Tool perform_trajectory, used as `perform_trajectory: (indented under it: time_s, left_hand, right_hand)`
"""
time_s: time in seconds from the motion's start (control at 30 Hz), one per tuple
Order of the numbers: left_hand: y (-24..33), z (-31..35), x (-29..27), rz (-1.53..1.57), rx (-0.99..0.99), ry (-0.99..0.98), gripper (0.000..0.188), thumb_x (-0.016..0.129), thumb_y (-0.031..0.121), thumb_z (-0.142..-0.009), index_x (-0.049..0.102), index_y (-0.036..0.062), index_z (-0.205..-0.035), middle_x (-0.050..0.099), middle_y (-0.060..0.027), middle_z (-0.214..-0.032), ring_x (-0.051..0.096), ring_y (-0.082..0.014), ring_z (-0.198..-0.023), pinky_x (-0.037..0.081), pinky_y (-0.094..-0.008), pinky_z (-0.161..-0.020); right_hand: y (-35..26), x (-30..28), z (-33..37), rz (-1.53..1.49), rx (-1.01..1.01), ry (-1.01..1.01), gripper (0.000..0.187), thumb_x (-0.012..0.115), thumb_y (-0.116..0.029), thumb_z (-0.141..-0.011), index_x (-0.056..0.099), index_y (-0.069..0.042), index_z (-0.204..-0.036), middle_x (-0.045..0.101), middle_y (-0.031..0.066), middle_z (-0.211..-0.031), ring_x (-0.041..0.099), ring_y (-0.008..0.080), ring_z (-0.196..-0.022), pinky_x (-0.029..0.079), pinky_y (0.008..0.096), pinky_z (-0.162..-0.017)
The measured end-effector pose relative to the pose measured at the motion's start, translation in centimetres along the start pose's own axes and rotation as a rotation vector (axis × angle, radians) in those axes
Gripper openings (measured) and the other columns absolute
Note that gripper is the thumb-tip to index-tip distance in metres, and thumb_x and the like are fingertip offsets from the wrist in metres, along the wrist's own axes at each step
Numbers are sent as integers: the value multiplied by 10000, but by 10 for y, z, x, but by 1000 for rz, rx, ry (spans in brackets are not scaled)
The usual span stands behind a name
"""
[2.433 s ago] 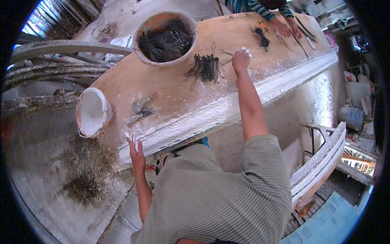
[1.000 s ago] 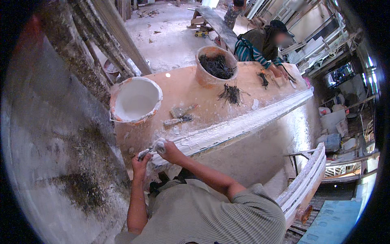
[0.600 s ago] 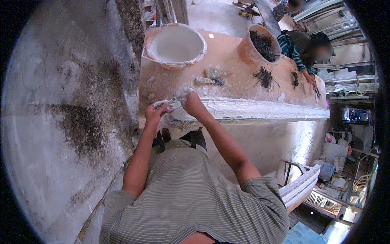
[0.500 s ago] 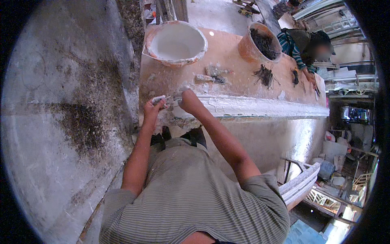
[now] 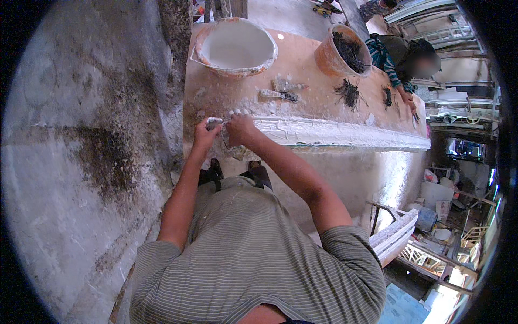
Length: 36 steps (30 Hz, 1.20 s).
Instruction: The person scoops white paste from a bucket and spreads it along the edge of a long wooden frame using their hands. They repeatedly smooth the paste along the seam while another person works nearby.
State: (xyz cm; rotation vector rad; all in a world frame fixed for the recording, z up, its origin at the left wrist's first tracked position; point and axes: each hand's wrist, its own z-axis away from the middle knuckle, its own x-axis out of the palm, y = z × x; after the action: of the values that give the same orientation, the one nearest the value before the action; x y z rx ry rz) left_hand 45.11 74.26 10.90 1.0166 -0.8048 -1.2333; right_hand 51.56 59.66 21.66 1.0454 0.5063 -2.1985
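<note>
A long white plaster-coated moulding [image 5: 334,133] lies along the table's near edge. At its left end, my right hand [image 5: 241,130] is closed, with white smears on the fingertips; whatever it grips is hidden beneath the fingers. Just left of it, my left hand [image 5: 204,135] pinches a small white-coated piece [image 5: 214,122], too small to name. The two hands nearly touch. Beyond them, two plaster-caked brushes or scrapers [image 5: 279,94] lie on the table.
A wide basin of white liquid [image 5: 236,70] and an orange bucket of dark fibres or wires [image 5: 326,59] stand on the table [image 5: 302,54]. Dark bundles [image 5: 349,94] lie nearby. A co-worker [image 5: 396,59] reaches in at the far right. A stained wall [image 5: 97,162] rises on my left.
My right hand has shifted left and turned, closing the gap to my left hand. My left hand has moved slightly away from me. The whole view has tilted a little.
</note>
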Motion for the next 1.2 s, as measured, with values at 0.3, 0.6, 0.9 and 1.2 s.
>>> perform_trajectory:
  time_s: [0.3, 0.6, 0.9, 1.2]
  left_hand:
    - [2, 26, -5, -22, 82, 85, 224, 743, 145, -866, 705, 39, -1059, 713, -49, -943, 647, -162, -871, 496, -335, -826]
    - [-20, 9, 0, -237, 168, 126, 214, 733, 136, -872, 701, 26, -1053, 729, -108, -958, 682, -212, -884, 511, -361, -813]
    - [-11, 20, 5, -245, 119, 54, 209, 736, 136, -875, 702, 21, -1046, 725, -85, -927, 659, -184, -847, 505, -347, -799]
    - [2, 33, 2, -203, 140, 44, 206, 731, 152, -888, 698, 24, -1046, 713, -72, -944, 647, -169, -875, 495, -338, -823]
  right_hand:
    - [-15, 79, 16, -37, 66, 632, 249, 667, -279, -847, 754, -64, -938, 575, 168, -1355, 505, 357, -1301, 324, 532, -1137]
    - [26, 91, 53, -778, 604, 969, 271, 791, -334, -788, 762, -139, -974, 610, 85, -1293, 608, 373, -1076, 503, 478, -900]
    - [126, 160, 79, -441, 1243, 910, 501, 706, -487, -844, 729, -64, -1111, 581, 179, -1339, 542, 381, -1222, 430, 531, -1011]
    - [92, 135, 93, -562, 926, 548, 553, 581, -414, -958, 553, 24, -1294, 575, 283, -1282, 531, 402, -1241, 397, 535, -1039]
